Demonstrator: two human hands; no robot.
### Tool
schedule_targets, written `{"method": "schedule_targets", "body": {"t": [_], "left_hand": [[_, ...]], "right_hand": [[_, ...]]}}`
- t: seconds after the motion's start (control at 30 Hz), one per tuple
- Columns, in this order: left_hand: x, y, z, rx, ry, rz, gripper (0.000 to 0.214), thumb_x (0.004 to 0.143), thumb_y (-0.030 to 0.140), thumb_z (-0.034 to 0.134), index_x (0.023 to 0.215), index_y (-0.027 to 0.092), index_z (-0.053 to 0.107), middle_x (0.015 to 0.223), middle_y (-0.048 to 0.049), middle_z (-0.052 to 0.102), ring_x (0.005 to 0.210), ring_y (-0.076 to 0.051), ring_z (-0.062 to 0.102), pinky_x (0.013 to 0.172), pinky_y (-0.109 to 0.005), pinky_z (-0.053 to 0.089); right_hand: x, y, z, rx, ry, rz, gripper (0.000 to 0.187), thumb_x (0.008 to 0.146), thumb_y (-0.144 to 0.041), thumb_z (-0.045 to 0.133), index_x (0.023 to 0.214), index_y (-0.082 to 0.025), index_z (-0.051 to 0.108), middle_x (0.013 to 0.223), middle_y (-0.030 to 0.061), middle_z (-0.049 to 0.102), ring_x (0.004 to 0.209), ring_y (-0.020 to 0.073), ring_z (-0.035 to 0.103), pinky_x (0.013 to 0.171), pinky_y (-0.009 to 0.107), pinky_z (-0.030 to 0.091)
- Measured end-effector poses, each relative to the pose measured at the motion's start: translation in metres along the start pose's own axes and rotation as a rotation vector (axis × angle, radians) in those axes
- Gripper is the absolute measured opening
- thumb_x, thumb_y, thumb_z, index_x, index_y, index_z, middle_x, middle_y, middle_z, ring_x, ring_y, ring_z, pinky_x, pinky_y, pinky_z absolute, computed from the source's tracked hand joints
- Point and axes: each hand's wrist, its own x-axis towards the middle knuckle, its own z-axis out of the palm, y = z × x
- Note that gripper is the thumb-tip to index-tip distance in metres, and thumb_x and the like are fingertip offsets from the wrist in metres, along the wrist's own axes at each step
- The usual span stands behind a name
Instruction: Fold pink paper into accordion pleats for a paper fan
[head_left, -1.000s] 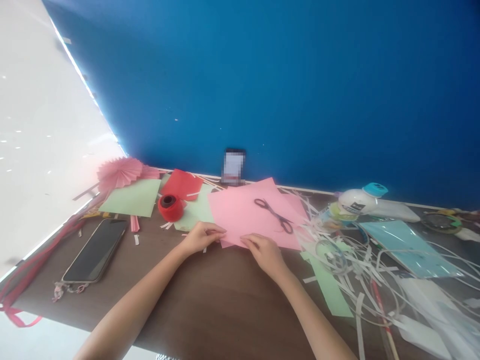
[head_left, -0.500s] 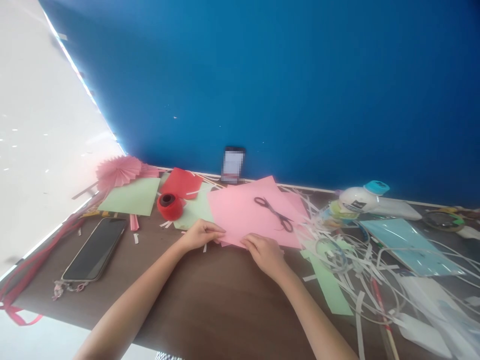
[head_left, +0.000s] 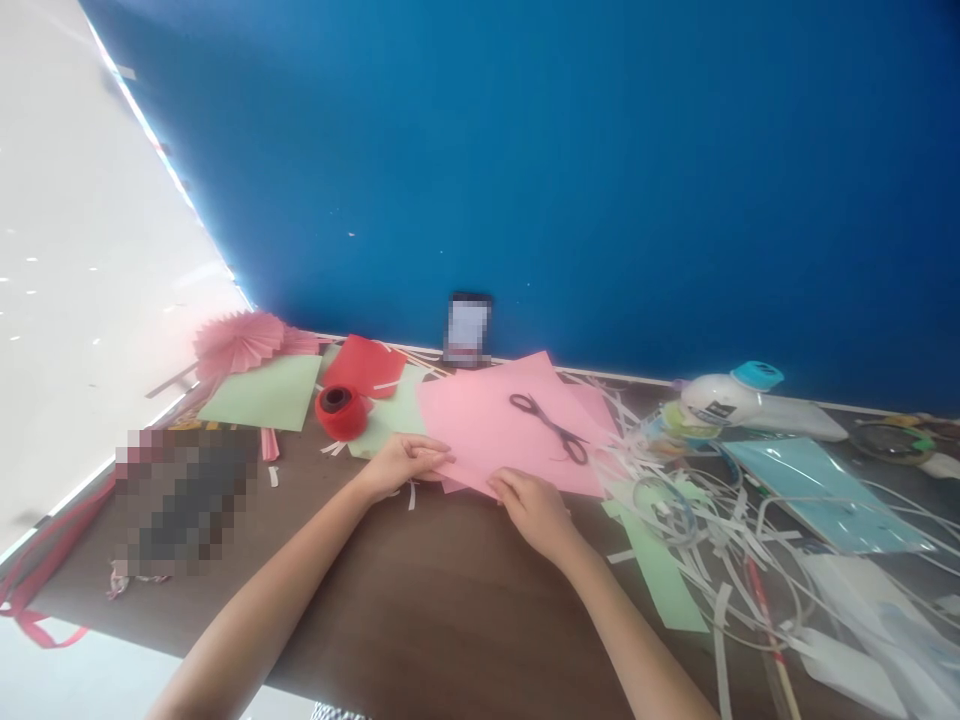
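Pink paper (head_left: 480, 420) lies in a loose stack at the middle of the brown table (head_left: 420, 600). My left hand (head_left: 403, 466) pinches its near left edge between thumb and fingers. A short way to the right, my right hand (head_left: 531, 505) grips the near edge with bent fingers. Black scissors (head_left: 550, 428) rest on the paper, beyond my right hand. Left of the stack, a red ribbon roll (head_left: 341, 413) sits on light green paper (head_left: 386, 420). How many sheets my fingers hold cannot be made out.
White strips and cords (head_left: 712, 520) tangle at the right, near a white bottle (head_left: 720, 400) with a blue cap and a light blue packet (head_left: 825, 495). A pink paper fan (head_left: 240, 345) lies far left. A phone (head_left: 466, 330) leans on the blue wall (head_left: 525, 180).
My right hand has shifted slightly right along the paper's near edge. My left hand keeps its pinch at almost the same spot. The scissors have stayed on the paper.
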Motion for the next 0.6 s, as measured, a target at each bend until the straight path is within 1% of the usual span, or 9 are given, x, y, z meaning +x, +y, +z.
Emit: {"method": "schedule_targets", "body": {"t": [0.1,0.17,0.23,0.3,0.37,0.5,0.6], "left_hand": [[-0.0017,0.0022,-0.0001,0.059,-0.028,0.035,0.044,0.066,0.04,0.067,0.099,0.011,0.064,0.1,-0.0119,0.066,0.081,-0.017,0.064,0.078,-0.031,0.052],[-0.003,0.0031,0.0,0.168,-0.045,0.077,0.042,0.063,0.039,0.069,0.095,0.012,0.066,0.093,-0.0102,0.068,0.081,-0.019,0.064,0.078,-0.032,0.053],[-0.0033,0.0025,-0.0003,0.245,-0.051,0.086,0.04,0.059,0.036,0.072,0.09,0.012,0.068,0.083,-0.0087,0.069,0.078,-0.02,0.065,0.076,-0.032,0.053],[-0.0024,0.0007,-0.0015,0.235,-0.04,0.059,0.038,0.058,0.037,0.073,0.086,0.011,0.069,0.079,-0.0084,0.07,0.075,-0.02,0.066,0.075,-0.033,0.054],[-0.0011,-0.0015,-0.0029,0.198,-0.04,0.03,0.037,0.059,0.038,0.072,0.084,0.01,0.068,0.08,-0.0091,0.069,0.073,-0.021,0.066,0.073,-0.034,0.055],[0.0002,-0.0031,-0.0033,0.192,-0.054,0.02,0.036,0.06,0.039,0.071,0.08,0.008,0.068,0.073,-0.009,0.069,0.07,-0.021,0.067,0.07,-0.034,0.056],[-0.0005,-0.0017,-0.0008,0.152,-0.037,0.009,0.036,0.06,0.038,0.071,0.079,0.008,0.067,0.069,-0.0084,0.069,0.071,-0.021,0.066,0.07,-0.033,0.056]], "right_hand": [[-0.0006,0.0012,0.0013,-0.02,0.001,0.005,0.031,0.087,-0.033,0.03,0.065,-0.022,0.048,0.064,-0.0013,0.056,0.059,0.0149,0.049,0.055,0.025,0.032],[-0.0009,0.0025,0.0026,-0.028,-0.005,0.005,0.031,0.087,-0.033,0.03,0.065,-0.022,0.048,0.063,-0.0013,0.055,0.058,0.0146,0.049,0.054,0.025,0.032],[-0.001,0.0038,0.0033,-0.026,-0.012,0.004,0.032,0.087,-0.034,0.03,0.065,-0.022,0.048,0.062,-0.0011,0.055,0.057,0.0147,0.049,0.054,0.025,0.032],[-0.0011,0.0044,0.003,-0.025,-0.017,0.005,0.032,0.087,-0.035,0.03,0.065,-0.023,0.049,0.063,-0.0009,0.055,0.058,0.0151,0.05,0.054,0.024,0.032],[-0.0011,0.0042,0.0017,-0.027,-0.019,-0.002,0.032,0.088,-0.036,0.03,0.066,-0.023,0.05,0.065,-0.0008,0.057,0.06,0.0155,0.051,0.055,0.025,0.033],[-0.0009,0.0024,-0.0017,-0.039,-0.017,-0.05,0.031,0.088,-0.034,0.03,0.069,-0.023,0.052,0.071,-0.0002,0.06,0.062,0.0156,0.053,0.057,0.025,0.035],[-0.0008,0.002,-0.0024,-0.051,0.007,-0.078,0.03,0.088,-0.033,0.031,0.071,-0.023,0.054,0.073,0.0004,0.062,0.064,0.0155,0.054,0.057,0.025,0.035]]}}
